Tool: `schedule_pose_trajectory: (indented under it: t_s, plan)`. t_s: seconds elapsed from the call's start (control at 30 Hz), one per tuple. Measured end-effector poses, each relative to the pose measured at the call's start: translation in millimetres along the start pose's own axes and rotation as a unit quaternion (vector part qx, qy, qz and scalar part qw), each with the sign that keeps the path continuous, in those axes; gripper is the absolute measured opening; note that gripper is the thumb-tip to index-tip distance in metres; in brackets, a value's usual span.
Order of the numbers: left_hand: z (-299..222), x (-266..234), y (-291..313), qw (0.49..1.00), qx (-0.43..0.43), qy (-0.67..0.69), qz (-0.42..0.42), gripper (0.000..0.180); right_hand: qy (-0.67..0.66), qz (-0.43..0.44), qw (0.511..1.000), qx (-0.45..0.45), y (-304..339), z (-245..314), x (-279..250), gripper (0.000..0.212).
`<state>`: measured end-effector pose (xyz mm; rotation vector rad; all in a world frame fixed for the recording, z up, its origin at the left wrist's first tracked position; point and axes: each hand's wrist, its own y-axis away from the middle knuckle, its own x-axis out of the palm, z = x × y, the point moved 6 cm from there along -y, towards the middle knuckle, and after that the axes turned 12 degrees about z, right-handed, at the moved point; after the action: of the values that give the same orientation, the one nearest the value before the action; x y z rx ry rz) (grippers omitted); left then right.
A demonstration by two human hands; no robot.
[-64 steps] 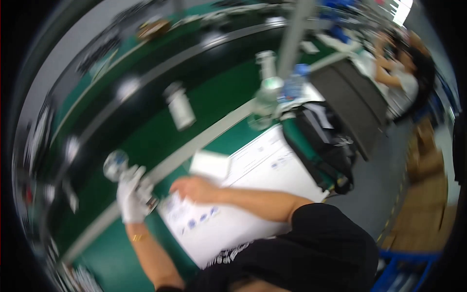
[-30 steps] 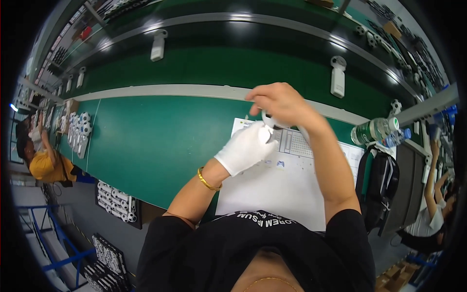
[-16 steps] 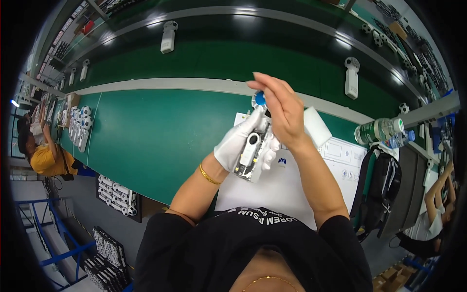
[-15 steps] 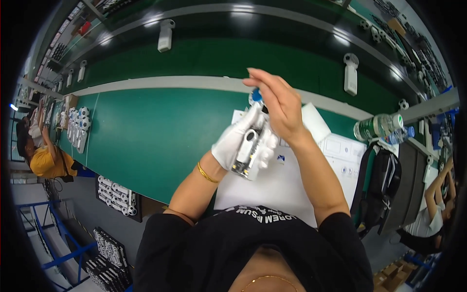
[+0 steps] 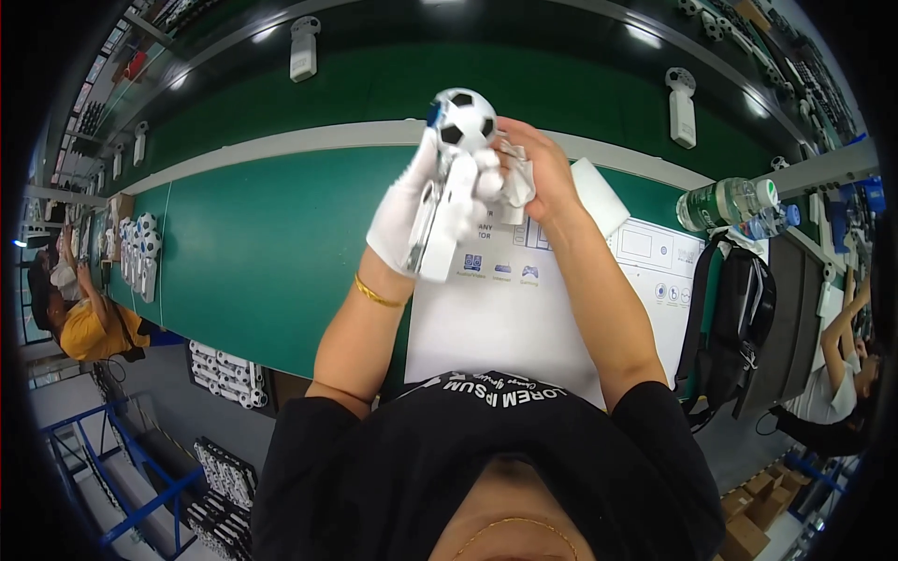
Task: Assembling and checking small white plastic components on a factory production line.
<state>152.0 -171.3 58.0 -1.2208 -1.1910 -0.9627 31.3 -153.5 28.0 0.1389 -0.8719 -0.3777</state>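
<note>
In my white-gloved left hand (image 5: 395, 222) is a white handheld device (image 5: 438, 245) with a round head patterned like a black-and-white soccer ball. The head points away from me, and a bit of blue shows at its left edge. Gloved fingers wrap around the handle from both sides. My bare right hand (image 5: 554, 178) is closed on a crumpled white cloth or tissue (image 5: 516, 179), just right of the ball head. Its fingertips reach behind the head, so I cannot tell whether they touch it. Beneath both hands lies a white printed sheet (image 5: 505, 327) on the green table (image 5: 271, 224).
A white roll or pad (image 5: 599, 198) lies beyond my right forearm. Farther right are clear plastic bottles (image 5: 725, 204) and a black backpack (image 5: 739, 327). Similar ball-headed devices (image 5: 140, 248) stand at the table's left end. People work at both sides.
The device has turned over: its open side with inner parts showed before, now its white casing and ball face show. Both hands shifted; the white cloth has come into view in my right hand.
</note>
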Motion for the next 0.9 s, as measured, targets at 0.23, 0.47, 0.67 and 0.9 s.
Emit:
schedule_pose_trajectory:
  t_s: [0.23,0.47,0.67,0.9]
  plan:
    - [-47.3,6.2,-10.3,0.956,0.129,-0.205,-0.165,0.048,0.331,0.065,0.939,-0.062,18.7,-14.5,-38.5,0.034]
    - [-68.7,-21.1,-24.0,0.914,0.163,-0.311,-0.206,0.033,0.44,0.078,0.878,-0.172,34.0,-17.3,-8.9,0.038]
    - [-55.7,-20.8,-44.9,0.913,0.194,-0.305,-0.19,0.029,0.366,0.087,0.918,-0.127,37.4,-11.0,-7.1,0.049]
    - [-44.7,-11.3,-51.5,0.91,0.157,-0.323,-0.208,0.03,0.093,0.258,0.962,0.002,34.0,-17.1,-12.0,0.063]
